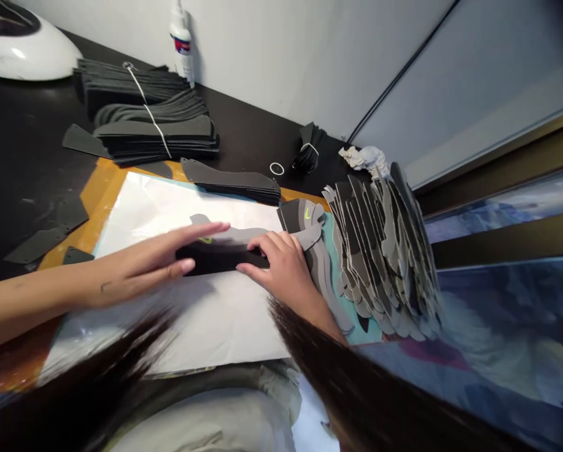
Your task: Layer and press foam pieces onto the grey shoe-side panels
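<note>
A shaped piece of grey and black sheet material (231, 242), with a small yellow-green mark near its left end, lies on a white sheet of paper (206, 333). My left hand (152, 263) is open over the left end, fingers straight and thumb apart. Bent fingers and thumb of my right hand (284, 263) grip the right part of the piece, pressing it near the paper. Beside that hand, similar grey pieces (326, 282) overlap; a dark one (300, 216) bears a yellow-green mark. A short stack of black pieces (231, 181) lies beyond.
A large row of grey and black pieces (380, 251) stands at the right. Tied black bundles (154, 113) lie at the back left, near a white bottle (182, 50). A smaller bundle (309, 147), a white ring (277, 169) and crumpled paper (366, 160) are near the wall.
</note>
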`<state>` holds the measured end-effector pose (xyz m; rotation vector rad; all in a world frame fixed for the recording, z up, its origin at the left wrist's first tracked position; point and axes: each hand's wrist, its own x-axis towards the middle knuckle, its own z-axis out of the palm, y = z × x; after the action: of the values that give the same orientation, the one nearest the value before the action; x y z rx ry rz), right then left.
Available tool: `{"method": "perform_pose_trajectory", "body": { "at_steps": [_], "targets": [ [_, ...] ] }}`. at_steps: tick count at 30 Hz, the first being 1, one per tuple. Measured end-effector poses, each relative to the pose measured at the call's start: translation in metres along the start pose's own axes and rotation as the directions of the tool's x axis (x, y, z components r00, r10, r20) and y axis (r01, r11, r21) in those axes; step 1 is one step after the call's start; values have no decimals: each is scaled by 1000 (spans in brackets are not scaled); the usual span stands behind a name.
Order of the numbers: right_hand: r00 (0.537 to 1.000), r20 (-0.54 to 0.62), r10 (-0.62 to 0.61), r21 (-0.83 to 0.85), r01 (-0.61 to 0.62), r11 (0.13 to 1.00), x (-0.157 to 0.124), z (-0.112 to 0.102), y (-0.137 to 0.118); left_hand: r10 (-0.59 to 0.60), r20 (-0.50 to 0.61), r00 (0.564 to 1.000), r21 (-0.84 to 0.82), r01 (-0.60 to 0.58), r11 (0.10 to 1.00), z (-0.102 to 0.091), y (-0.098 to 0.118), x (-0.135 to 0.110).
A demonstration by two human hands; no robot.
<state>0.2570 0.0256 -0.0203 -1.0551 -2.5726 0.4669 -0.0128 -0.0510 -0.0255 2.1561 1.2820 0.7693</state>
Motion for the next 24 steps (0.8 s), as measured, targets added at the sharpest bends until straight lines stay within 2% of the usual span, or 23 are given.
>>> {"method": "perform_pose_trajectory", "body": {
  "at_steps": [2,4,6,11,17,19,22,24],
  "targets": [
    [1000,9,25,10,-25,1000,1,4,-1,34,-93,995,-88,-42,995,-11,-6,6],
    [999,-30,38,-25,-39,999,0,6,-1,91,-203,975,-82,-109,991,-19,-13,12],
    [998,-62,31,-83,-36,996,-2,8,0,90,-290,953,-57,-112,992,-23,-18,15],
    [996,-87,-35,-71,29,997,-2,11,0,-122,-403,907,-142,70,987,-23,-19,16],
    [969,-231,-93,-59,82,995,-1,11,-2,-234,-377,896,-188,173,967,-20,-25,18],
    [947,-298,-117,-89,95,992,-1,11,-2,-247,-378,892,-231,168,958,-17,-28,19],
    [907,-397,-143,-101,112,989,0,13,-1,-209,-312,927,-385,77,920,-11,-29,20],
    [874,-465,-143,-74,122,990,2,15,1,-203,-193,960,-453,97,886,-10,-28,20]
  ]
}}
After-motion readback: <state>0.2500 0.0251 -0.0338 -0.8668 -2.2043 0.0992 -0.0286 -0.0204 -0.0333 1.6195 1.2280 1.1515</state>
